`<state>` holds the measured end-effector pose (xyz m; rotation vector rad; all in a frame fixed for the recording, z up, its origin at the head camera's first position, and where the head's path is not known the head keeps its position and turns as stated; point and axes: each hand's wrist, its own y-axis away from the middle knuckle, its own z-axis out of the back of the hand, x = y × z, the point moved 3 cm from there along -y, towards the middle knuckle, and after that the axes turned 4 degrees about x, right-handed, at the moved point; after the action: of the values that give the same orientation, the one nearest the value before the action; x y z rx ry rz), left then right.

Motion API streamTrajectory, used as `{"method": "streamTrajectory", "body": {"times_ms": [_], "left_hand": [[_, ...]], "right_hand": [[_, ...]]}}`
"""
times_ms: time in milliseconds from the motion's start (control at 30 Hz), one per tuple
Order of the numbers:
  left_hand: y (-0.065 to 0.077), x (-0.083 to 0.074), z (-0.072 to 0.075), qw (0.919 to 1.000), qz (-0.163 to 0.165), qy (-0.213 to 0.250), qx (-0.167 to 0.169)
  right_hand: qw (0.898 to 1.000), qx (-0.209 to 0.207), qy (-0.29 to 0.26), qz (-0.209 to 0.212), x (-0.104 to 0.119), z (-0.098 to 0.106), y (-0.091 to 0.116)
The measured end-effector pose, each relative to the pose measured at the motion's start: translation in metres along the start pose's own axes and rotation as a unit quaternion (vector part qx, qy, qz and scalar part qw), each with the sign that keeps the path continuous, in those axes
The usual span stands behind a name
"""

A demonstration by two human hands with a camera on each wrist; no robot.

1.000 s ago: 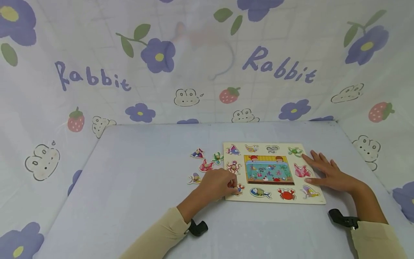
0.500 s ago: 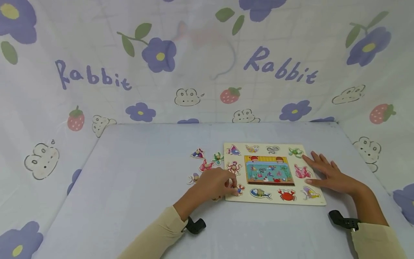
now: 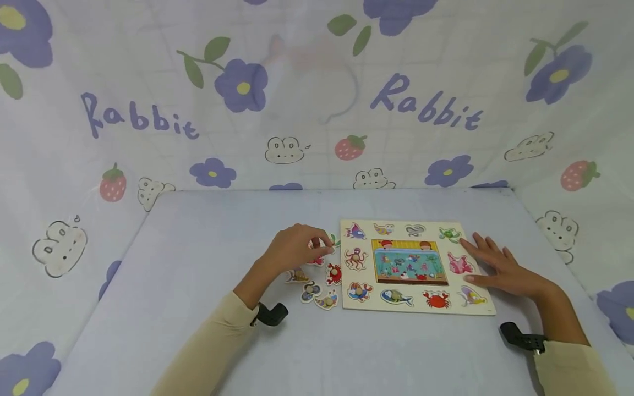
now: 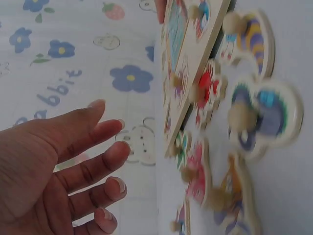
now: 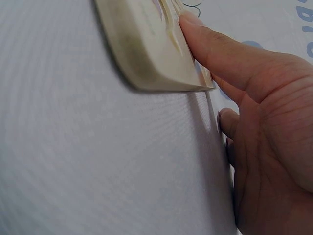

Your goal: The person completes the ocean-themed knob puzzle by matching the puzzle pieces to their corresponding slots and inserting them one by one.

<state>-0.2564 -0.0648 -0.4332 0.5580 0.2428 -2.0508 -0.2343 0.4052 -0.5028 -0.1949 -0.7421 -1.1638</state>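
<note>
My left hand (image 3: 299, 247) hovers over the loose wooden puzzle pieces left of the puzzle board (image 3: 421, 320). In the left wrist view its fingers (image 4: 93, 164) are apart and loosely bent, with nothing between them. Below it lie knobbed pieces: a red crab (image 3: 334, 273), a grey one (image 3: 310, 291), a striped yellow-purple one (image 3: 327, 300) and a pink one (image 4: 196, 171). The hand partly hides those behind. A blue-and-red hermit crab piece (image 3: 360, 291) sits in the board's near left corner. My right hand (image 3: 505, 272) rests with spread fingers on the board's right edge.
A knobbed blue fish piece (image 3: 396, 297) sits in the board's near row. A fish-tank picture (image 3: 411, 264) fills the board's middle. White table cloth (image 3: 223, 231) surrounds everything, and a printed curtain (image 3: 317, 99) stands behind.
My left hand has let go of the hermit crab piece at the board's corner and moved left and away over the loose pieces. The right hand stays at the board's edge.
</note>
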Motion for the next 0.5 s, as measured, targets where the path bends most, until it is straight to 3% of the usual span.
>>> {"method": "streamTrajectory", "body": {"times_ms": [233,500], "left_hand": [[-0.006,0.034,0.016,0.9978,0.024,0.007,-0.062],[-0.017,0.062,0.017,0.9967,0.040,0.005,-0.070]], "right_hand": [[1.000,-0.001,-0.003,-0.002,-0.002,0.001,-0.002],[1.000,-0.006,-0.002,0.002,-0.003,0.000,-0.003]]}}
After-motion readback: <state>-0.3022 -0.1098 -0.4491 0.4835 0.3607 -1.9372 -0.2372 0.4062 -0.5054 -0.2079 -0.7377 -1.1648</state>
